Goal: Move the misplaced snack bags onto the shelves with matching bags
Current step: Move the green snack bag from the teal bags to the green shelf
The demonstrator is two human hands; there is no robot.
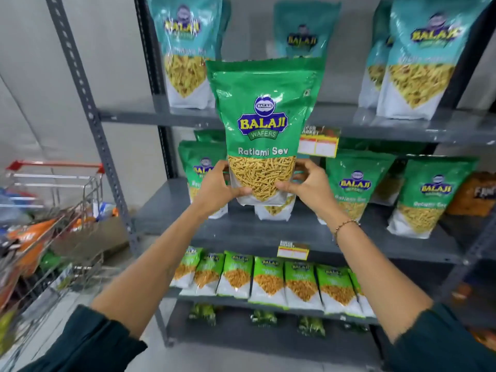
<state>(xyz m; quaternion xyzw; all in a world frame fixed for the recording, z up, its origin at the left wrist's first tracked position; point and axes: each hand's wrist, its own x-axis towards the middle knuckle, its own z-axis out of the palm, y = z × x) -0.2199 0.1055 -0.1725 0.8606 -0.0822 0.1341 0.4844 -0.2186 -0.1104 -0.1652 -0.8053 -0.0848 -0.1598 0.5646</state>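
Note:
A large green Ratlami Sev bag (264, 116) is held upright in front of the grey rack, level with the gap between the top and middle shelves. My left hand (217, 185) grips its lower left corner and my right hand (308, 183) grips its lower right corner. Behind and beside it, matching green Ratlami Sev bags (357, 183) stand on the middle shelf (295, 232). One more bag of that kind is partly hidden behind the held bag. Teal bags (185, 49) stand on the top shelf (375, 122).
Small light-green snack packs (268, 277) line the lower shelf. An orange bag (480, 194) sits at the middle shelf's right end. A wire shopping trolley (53, 210) with mixed bags stands at the left. Yellow price tags (318, 143) hang on the shelf edges.

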